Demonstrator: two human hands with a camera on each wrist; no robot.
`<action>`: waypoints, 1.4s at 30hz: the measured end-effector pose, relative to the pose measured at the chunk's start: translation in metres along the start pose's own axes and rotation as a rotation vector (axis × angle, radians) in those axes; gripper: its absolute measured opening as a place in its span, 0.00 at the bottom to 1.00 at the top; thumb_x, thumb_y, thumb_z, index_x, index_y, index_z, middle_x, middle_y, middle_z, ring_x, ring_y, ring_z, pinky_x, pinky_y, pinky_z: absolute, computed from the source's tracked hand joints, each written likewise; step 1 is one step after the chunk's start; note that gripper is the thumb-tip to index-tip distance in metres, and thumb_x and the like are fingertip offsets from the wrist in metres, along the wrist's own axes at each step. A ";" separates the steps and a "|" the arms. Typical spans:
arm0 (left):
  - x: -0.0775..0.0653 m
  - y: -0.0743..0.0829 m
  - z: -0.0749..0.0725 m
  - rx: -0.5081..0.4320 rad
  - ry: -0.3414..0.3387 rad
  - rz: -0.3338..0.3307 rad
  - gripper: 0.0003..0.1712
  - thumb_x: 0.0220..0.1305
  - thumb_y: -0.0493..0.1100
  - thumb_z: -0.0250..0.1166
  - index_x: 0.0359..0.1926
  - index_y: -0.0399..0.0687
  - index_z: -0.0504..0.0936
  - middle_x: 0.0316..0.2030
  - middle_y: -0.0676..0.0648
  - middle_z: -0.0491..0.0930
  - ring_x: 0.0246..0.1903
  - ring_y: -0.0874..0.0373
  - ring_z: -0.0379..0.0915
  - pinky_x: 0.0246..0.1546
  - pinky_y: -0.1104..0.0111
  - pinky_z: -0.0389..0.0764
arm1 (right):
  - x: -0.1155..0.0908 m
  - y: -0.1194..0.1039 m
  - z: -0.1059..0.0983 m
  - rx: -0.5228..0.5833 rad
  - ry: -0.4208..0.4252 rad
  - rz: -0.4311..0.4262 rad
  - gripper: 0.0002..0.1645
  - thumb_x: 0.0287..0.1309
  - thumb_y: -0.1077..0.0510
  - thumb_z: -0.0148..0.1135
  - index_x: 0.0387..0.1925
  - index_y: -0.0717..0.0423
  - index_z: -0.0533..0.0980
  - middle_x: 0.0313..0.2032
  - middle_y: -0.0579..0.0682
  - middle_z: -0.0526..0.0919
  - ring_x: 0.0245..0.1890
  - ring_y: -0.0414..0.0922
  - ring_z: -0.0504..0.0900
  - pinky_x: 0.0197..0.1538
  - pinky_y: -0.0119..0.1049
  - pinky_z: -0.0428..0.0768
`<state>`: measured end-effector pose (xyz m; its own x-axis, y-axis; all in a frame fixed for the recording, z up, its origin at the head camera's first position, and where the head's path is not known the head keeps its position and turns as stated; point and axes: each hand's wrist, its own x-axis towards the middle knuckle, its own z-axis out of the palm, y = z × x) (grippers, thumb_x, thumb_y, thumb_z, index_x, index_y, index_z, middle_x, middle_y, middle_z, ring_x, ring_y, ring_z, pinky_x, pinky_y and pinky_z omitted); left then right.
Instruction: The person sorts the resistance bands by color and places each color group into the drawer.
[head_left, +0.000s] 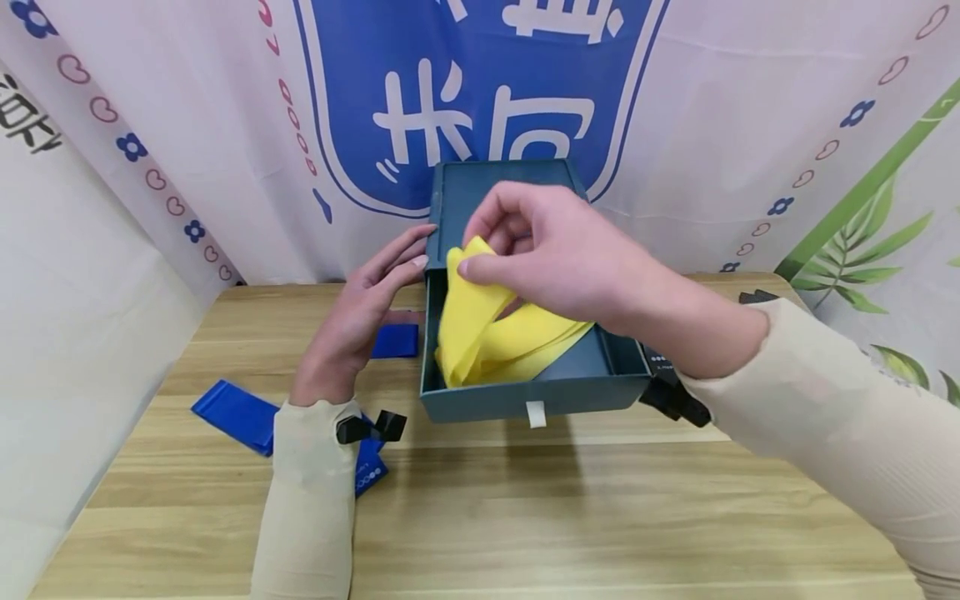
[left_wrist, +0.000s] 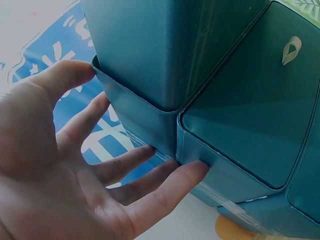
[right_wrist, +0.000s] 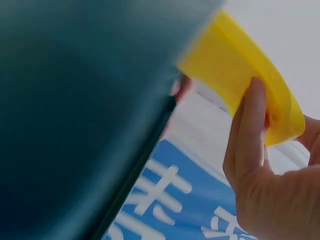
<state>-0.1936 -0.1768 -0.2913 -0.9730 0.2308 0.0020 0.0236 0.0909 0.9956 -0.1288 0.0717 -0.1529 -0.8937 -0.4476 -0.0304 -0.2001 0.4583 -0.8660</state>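
A yellow resistance band [head_left: 480, 337] lies loosely folded in the pulled-out dark teal drawer [head_left: 487, 406], one end raised above the rim. My right hand [head_left: 566, 254] pinches that raised end between thumb and fingers; the right wrist view shows the band [right_wrist: 225, 62] hanging across from the drawer to the fingers. At the drawer's left side is my left hand [head_left: 356, 312]. Its fingers [left_wrist: 172, 192] are spread in the left wrist view, fingertips against the teal drawer cabinet [left_wrist: 142, 112]. A white pull tab [head_left: 536, 414] sticks out from the drawer front.
Blue bands lie on the wooden table [head_left: 480, 533]: one folded band [head_left: 238, 417] at left, another [head_left: 395, 342] beside the drawer, and one [head_left: 370, 471] partly behind the left wrist. Right of the drawer are black items [head_left: 757, 297]. A printed curtain [head_left: 720, 108] hangs behind.
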 end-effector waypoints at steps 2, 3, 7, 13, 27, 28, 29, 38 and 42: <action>0.000 -0.001 0.000 -0.001 0.002 0.004 0.27 0.82 0.59 0.57 0.78 0.78 0.70 0.81 0.57 0.67 0.74 0.46 0.68 0.61 0.41 0.85 | 0.003 0.007 -0.002 -0.065 0.010 0.042 0.10 0.73 0.60 0.67 0.52 0.56 0.78 0.45 0.56 0.85 0.42 0.51 0.88 0.43 0.43 0.93; 0.000 -0.001 0.001 -0.001 0.004 0.007 0.27 0.82 0.58 0.57 0.78 0.78 0.70 0.81 0.57 0.66 0.74 0.45 0.68 0.62 0.39 0.84 | 0.005 0.012 -0.003 -0.098 0.015 0.059 0.10 0.73 0.60 0.67 0.52 0.56 0.78 0.45 0.57 0.85 0.43 0.51 0.88 0.43 0.42 0.93; 0.001 -0.002 0.001 0.004 0.014 0.014 0.27 0.83 0.57 0.56 0.78 0.77 0.70 0.81 0.57 0.65 0.74 0.43 0.67 0.63 0.35 0.82 | 0.011 0.030 -0.011 -0.179 0.027 0.132 0.12 0.73 0.58 0.68 0.54 0.55 0.77 0.48 0.57 0.86 0.47 0.52 0.89 0.42 0.39 0.93; 0.001 -0.003 0.002 0.007 0.017 0.015 0.27 0.83 0.57 0.57 0.78 0.77 0.70 0.82 0.57 0.64 0.75 0.43 0.66 0.63 0.33 0.81 | 0.014 0.051 -0.021 -0.237 0.007 0.183 0.15 0.72 0.56 0.70 0.54 0.56 0.78 0.50 0.58 0.88 0.48 0.52 0.89 0.43 0.39 0.92; 0.000 -0.003 0.002 0.003 0.017 0.029 0.28 0.83 0.57 0.56 0.78 0.76 0.70 0.82 0.57 0.63 0.76 0.43 0.65 0.63 0.33 0.80 | 0.011 0.072 -0.026 -0.546 0.090 0.041 0.11 0.68 0.55 0.73 0.46 0.54 0.82 0.39 0.55 0.88 0.43 0.51 0.83 0.44 0.41 0.88; 0.000 -0.003 0.002 0.002 0.017 0.030 0.27 0.83 0.57 0.56 0.78 0.76 0.70 0.82 0.57 0.64 0.76 0.43 0.66 0.63 0.33 0.80 | 0.010 0.072 -0.025 -0.569 0.103 0.030 0.10 0.68 0.55 0.74 0.46 0.54 0.82 0.38 0.55 0.88 0.42 0.51 0.82 0.45 0.42 0.87; 0.000 -0.003 0.002 0.002 0.017 0.030 0.27 0.83 0.56 0.56 0.78 0.76 0.70 0.82 0.57 0.64 0.76 0.43 0.66 0.63 0.33 0.80 | 0.010 0.073 -0.025 -0.579 0.113 0.024 0.10 0.68 0.55 0.74 0.45 0.54 0.83 0.37 0.55 0.87 0.42 0.51 0.82 0.46 0.43 0.87; 0.001 -0.003 0.002 0.008 0.011 0.028 0.28 0.83 0.57 0.56 0.79 0.76 0.70 0.82 0.57 0.63 0.76 0.43 0.66 0.64 0.33 0.80 | 0.007 0.075 -0.023 -0.624 0.163 0.006 0.09 0.67 0.58 0.74 0.45 0.56 0.83 0.35 0.55 0.86 0.40 0.52 0.82 0.47 0.46 0.90; 0.001 -0.003 0.002 0.013 0.013 0.027 0.28 0.82 0.59 0.57 0.79 0.77 0.70 0.82 0.57 0.63 0.75 0.43 0.66 0.64 0.33 0.80 | 0.006 0.075 -0.023 -0.645 0.158 0.000 0.10 0.67 0.58 0.74 0.45 0.56 0.83 0.34 0.55 0.85 0.38 0.52 0.82 0.48 0.46 0.90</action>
<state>-0.1939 -0.1746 -0.2940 -0.9748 0.2208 0.0303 0.0530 0.0975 0.9938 -0.1582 0.1215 -0.2068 -0.9320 -0.3523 0.0857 -0.3566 0.8481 -0.3919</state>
